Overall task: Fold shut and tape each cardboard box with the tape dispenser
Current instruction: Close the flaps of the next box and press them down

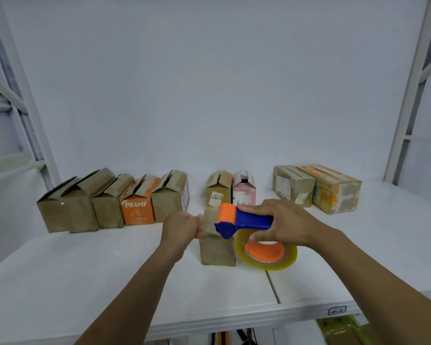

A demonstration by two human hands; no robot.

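Where legible, reads "PRAMY" in white on the orange cardboard box [137,211] in the back row, and roughly "4-2" on the small label [337,310] at the white desk [85,270] front edge. Grasps in the right hand [284,224] grip the blue-handled tape dispenser [244,220] with orange roller and yellowish clear roll: long axis crosswise, head pointing left, over the small upright brown cardboard box [217,250] mid-desk. Clenches the left hand [182,226] grip at that box's upper left edge.

Left hand [182,226] and right hand [285,221] reach forward, fingers [259,236] curled in grips.
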